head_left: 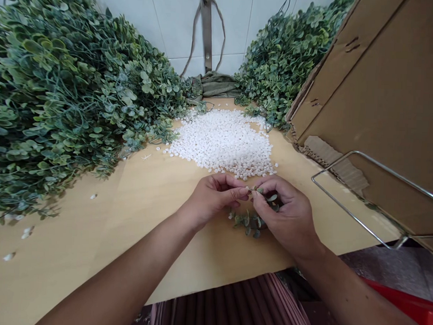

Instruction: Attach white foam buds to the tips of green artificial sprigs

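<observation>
A sprig (252,221) of small, rounded grey-green leaves is pinched in the right hand (289,210) over the desk (140,212), while the left hand (213,195) closes thumb and finger on a pale bit (248,188), too small to make out. Fingers hide part of the stem. White discs (224,141) lie heaped beyond, before a tiled wall (178,26).

The pale piece (248,188) pinched by the left hand (217,195) is too small to identify; the leafy sprig (250,221) is partly hidden by the right hand (289,210); the cardboard box (388,111) and red object (403,299) are cut off by the right edge.
</observation>
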The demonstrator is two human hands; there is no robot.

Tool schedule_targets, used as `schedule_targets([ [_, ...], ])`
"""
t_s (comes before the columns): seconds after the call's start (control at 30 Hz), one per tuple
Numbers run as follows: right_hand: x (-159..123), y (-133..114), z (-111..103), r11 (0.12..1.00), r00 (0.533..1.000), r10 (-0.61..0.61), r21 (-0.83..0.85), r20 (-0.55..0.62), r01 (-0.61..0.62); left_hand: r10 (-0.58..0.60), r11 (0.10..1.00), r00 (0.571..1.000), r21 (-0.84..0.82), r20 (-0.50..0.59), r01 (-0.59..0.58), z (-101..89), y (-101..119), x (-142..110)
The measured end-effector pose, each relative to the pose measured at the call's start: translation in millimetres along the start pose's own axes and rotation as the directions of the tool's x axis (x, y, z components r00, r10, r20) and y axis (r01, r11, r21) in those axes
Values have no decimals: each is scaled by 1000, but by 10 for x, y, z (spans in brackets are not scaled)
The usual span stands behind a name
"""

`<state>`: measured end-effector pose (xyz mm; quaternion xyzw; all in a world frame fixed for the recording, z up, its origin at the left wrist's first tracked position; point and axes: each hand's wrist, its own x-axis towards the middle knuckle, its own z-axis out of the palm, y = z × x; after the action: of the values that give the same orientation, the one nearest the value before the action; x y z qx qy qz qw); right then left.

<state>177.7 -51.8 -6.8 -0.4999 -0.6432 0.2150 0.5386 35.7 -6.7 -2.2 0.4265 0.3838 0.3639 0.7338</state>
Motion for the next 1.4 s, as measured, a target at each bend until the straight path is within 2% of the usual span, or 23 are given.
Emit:
schedule_targets([
  [0.23,5,9,1,1000,1000,-7,11,14,6,25,1000,1000,-4,-10,-25,2,-16,11],
  [0.5,-10,26,12,998,999,26,52,34,-28,-4,998,1000,58,-28,5,-10,-41,22],
  [0.67,-16,47,1,996,993,61,63,96,-67,-2,999,1000,41,-22,3,1,-39,28],
  [0.83,-21,66,-3,997,990,80,12,119,-82,-14,998,999,65,-43,17,26,-30,28],
  [1.07,-21,104,-9,991,993,1,-133,115,15,-17,997,993,72,-118,25,54,-81,44],
  [1.4,-24,104,-2,993,988,115,18,103,-117,-12,998,987,55,-160,21,76,-61,38],
])
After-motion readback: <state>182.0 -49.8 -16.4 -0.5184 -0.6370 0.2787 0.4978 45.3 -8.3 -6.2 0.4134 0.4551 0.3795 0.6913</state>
